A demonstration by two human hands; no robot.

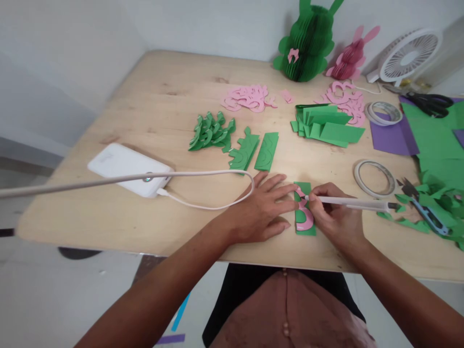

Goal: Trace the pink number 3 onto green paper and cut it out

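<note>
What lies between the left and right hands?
A green paper strip with a pink cutout on it lies between the left hand and right hand in the head view.

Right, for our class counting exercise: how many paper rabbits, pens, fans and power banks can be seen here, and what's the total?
Paper rabbits: 2
Pen: 1
Fan: 1
Power bank: 1
Total: 5

You have no legible text, brand or number in view. On your white power bank point(121, 162), the faint mark and lit display are unreadable.
</note>
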